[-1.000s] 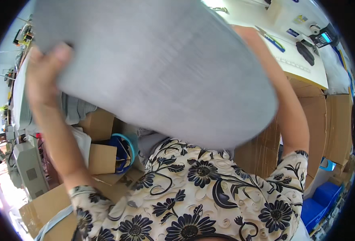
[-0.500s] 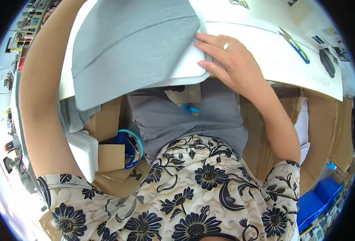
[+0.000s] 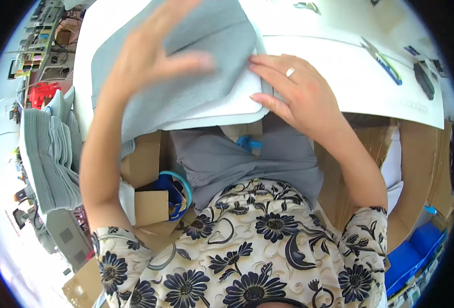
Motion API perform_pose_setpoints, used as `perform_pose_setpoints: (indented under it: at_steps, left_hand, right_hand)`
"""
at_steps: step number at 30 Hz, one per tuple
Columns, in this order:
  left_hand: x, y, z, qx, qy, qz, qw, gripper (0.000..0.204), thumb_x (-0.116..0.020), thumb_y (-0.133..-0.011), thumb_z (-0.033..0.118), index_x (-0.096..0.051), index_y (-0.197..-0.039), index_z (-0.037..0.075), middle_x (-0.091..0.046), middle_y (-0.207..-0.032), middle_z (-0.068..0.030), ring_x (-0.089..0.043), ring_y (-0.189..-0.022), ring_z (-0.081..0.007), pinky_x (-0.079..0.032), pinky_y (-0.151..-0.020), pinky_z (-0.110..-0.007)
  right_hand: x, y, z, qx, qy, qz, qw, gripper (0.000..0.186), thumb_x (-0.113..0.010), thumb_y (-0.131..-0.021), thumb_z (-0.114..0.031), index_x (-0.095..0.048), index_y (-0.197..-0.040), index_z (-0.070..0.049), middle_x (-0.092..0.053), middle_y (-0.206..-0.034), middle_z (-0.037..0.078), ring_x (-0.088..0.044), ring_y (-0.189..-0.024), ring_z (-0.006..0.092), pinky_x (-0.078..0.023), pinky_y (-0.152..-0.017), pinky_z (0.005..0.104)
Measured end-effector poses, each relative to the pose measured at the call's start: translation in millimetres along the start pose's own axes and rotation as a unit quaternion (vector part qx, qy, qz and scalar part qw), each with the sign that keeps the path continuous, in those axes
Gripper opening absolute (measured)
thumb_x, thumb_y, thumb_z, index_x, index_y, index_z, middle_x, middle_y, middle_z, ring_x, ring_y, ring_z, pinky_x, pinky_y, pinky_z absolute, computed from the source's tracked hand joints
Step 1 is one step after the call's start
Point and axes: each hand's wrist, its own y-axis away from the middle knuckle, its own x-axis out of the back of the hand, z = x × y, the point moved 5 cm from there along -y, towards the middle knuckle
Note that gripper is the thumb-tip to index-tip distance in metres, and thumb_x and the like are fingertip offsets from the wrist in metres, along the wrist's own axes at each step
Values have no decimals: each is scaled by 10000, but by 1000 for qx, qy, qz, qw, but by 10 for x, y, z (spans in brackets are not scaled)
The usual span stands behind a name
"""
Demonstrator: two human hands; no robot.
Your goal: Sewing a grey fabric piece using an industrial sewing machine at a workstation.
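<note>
A grey fabric-like sheet (image 3: 201,77) with a crease across it lies over a white rounded-corner panel (image 3: 237,100) at the front of the white table. My left hand (image 3: 155,56) is blurred over the sheet's left part, its thumb and fingers spread; contact with the sheet cannot be made out. At the right side, my right hand (image 3: 301,90) rests with its fingertips at the sheet's edge. Its fingers are stretched out, and the thumb lies apart on the white panel, near its rounded corner.
Scissors (image 3: 383,61) and a dark oblong object (image 3: 424,81) lie on the white table (image 3: 329,66) to the right. A stack of grey pads (image 3: 50,159) stands at the left. Below are cardboard boxes (image 3: 358,159), a blue-rimmed bin (image 3: 182,187) and a blue container (image 3: 411,251).
My left arm has swung inward from the far left, bringing the hand over the sheet. The sheet's near left corner no longer hangs past the table edge. My right hand stays nearly in place.
</note>
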Motion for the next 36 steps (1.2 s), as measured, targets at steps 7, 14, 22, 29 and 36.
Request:
perform_pose_setpoints:
  at_steps: [7, 14, 22, 29, 36]
  left_hand:
    - [-192, 648, 596, -25, 30, -72, 997, 639, -774, -787, 239, -570, -1366, 63, -558, -1409, -116, -436, -1387, -318, -286, -1169, -511]
    - [-170, 674, 524, -38, 56, -68, 995, 484, -690, -815, 64, -624, -1293, 44, -615, -1337, -118, -508, -1329, -310, -333, -1151, -507]
    - [-211, 759, 594, -56, 12, 15, 998, 454, -604, -783, -19, -661, -1228, 44, -682, -1215, -103, -602, -1226, -285, -414, -1096, -492]
    - [-178, 962, 772, -88, 34, -16, 995, 433, -648, -746, 42, -699, -1175, 53, -674, -1221, -111, -594, -1235, -299, -404, -1098, -518]
    - [-120, 923, 846, -92, 69, -82, 990, 380, -652, -749, 63, -719, -1123, 69, -670, -1227, -111, -591, -1233, -324, -414, -1066, -558]
  right_hand:
    - [9, -25, 8, 39, -10, 16, 999, 372, -660, -901, -314, -674, -1131, -23, -660, -1201, 96, -613, -1103, 285, -461, -988, 391]
    - [-2, 21, 66, 50, -23, 1, 998, 377, -667, -899, -306, -672, -1146, -21, -646, -1243, 96, -595, -1148, 286, -454, -995, 397]
    - [7, 26, 21, 53, -23, 11, 998, 360, -671, -875, -319, -652, -1084, -25, -638, -1193, 98, -604, -1084, 307, -488, -928, 399]
    - [25, 177, -67, 57, -40, -9, 998, 363, -699, -836, -275, -647, -1115, -48, -621, -1221, 72, -594, -1103, 279, -475, -965, 394]
    - [29, 154, -32, 22, -4, -27, 999, 428, -724, -806, -264, -631, -1175, -66, -604, -1272, 68, -538, -1216, 249, -415, -1050, 454]
